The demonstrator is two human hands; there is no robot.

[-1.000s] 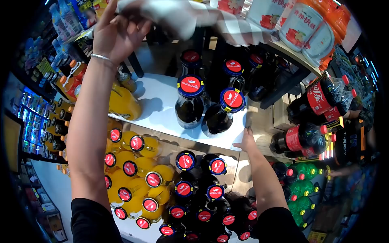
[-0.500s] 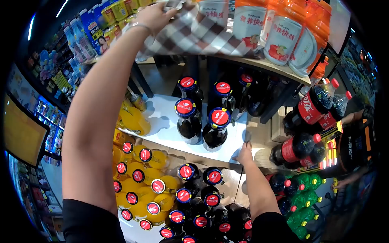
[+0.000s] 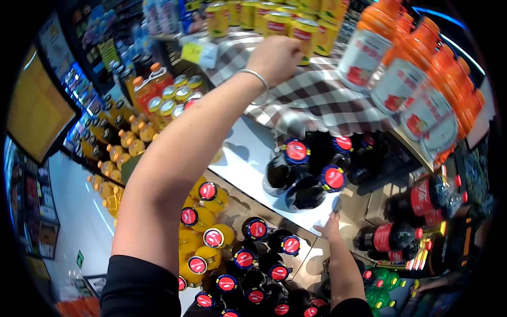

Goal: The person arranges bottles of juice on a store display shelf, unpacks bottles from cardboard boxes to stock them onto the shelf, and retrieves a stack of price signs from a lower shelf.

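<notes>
My left hand (image 3: pixel 275 61) is above the brown-and-white checkered cloth (image 3: pixel 327 98) on the upper shelf, beside the yellow cans (image 3: pixel 277 24). Its fingers are curled, and whatever they hold is hidden. Lower down, my right hand (image 3: pixel 329 226) rests at the corner of the white lower shelf (image 3: pixel 245 158), fingers partly spread and nothing seen in them. Dark bottles with red caps (image 3: pixel 297 151) stand on that shelf, just left of my right hand. The cloth hangs over the upper shelf's front edge, close above these bottles.
Orange-capped white bottles (image 3: pixel 398 79) line the upper shelf's right side. Below are yellow juice bottles (image 3: pixel 213 238) and more dark bottles (image 3: pixel 256 229). Cola bottles (image 3: pixel 422 198) and green bottles (image 3: pixel 384 285) are at the right. Part of another person's arm (image 3: pixel 430 285) shows at lower right.
The view has turned and shifted left. My left hand has moved from the cloth's raised part to beside the yellow cans, and the cloth lies lower. My right hand remains at the lower shelf corner.
</notes>
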